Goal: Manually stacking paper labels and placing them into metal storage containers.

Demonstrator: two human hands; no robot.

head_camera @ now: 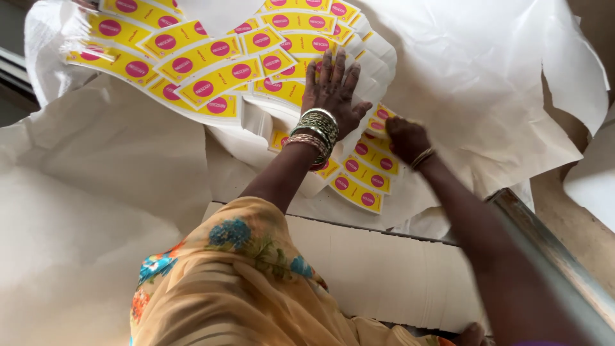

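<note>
Item: fanned spread of yellow label sheets (211, 70) w/ pink discs, lying overlapped on white backing paper (487, 83), prob. so each edge stays reachable. Left hand (333, 90): palm down on the spread's near-right part, fingers splayed wide and flat, holding nothing; seems to pin the sheets so they don't slide. Stack of bangles (316, 131) on that wrist. Right hand (407, 138): just right of the spread, resting on a separate row of yellow labels (365, 176); blurred, fingers curled, can't tell whether it grips one. White paper stack (384, 269) below the spread, nearer the person. Metal rail (551, 256) well right of the spread.
</note>
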